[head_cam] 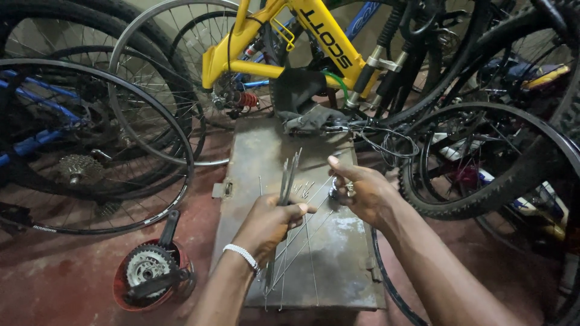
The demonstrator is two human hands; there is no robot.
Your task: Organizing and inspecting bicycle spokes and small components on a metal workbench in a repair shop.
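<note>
Spokes (289, 172), a thin bundle of grey metal rods, are standing nearly upright in the left hand (266, 224), which is clenching its fingers around their lower part above the grey metal box (266, 151). The bundle's tips are fanning out slightly over the middle of the box lid. More loose spokes (305, 232) are lying flat on the lid, running diagonally under and between both hands. A white beaded bracelet (243, 255) is circling the left wrist.

The right hand (362, 192) is hovering over the right half of the box, its fingers pinching a small silvery hub-like part (334, 192), with the thumb stretching out toward the spoke bundle. Exactly what the part is, I cannot tell. A few tiny nipples (304, 189) are lying on the lid just beside the bundle, between the two hands.

Left of the box, a red bowl (124, 290) is sitting on the reddish floor, holding a black crank with chainrings (151, 268). Further left of the box, a bare wheel rim (96, 145) is leaning with a sprocket cluster (78, 167) showing through its spokes. Behind the box, a yellow bicycle frame (284, 48) is leaning among other bikes, and a dark cloth (302, 99) is draping over the box's far edge. Right of the box, a knobby black tyre (483, 199) is resting close to the right forearm.
</note>
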